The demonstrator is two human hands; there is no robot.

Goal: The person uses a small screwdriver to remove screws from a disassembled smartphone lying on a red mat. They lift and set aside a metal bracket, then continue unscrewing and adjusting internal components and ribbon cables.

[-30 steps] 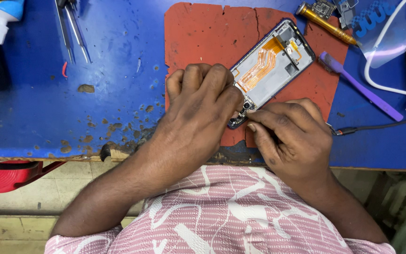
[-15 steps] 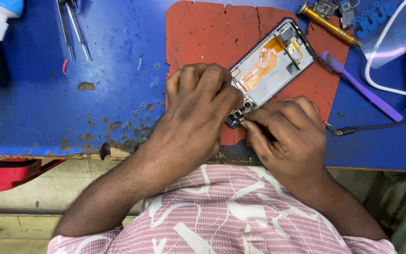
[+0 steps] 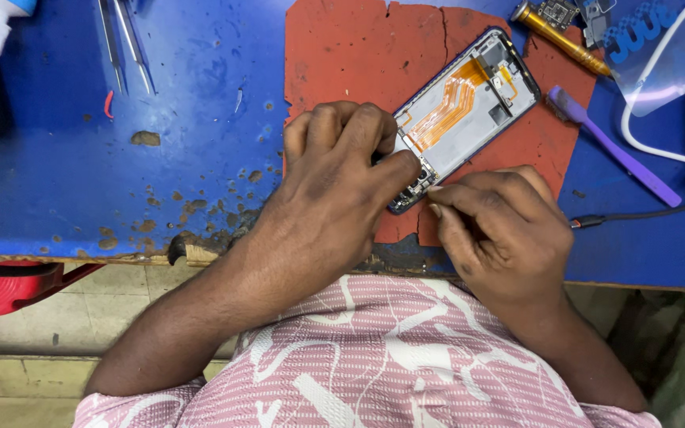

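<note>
Curling over the opened phone (image 3: pixel 469 107), left hand (image 3: pixel 342 174) steadies its lower end.

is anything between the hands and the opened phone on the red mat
Nothing visible does. The left hand already rests on the near end of the opened phone, and the right hand has its fingertips at the phone's bottom corner. The purple brush and brass-coloured tool lie off to the side.
</note>
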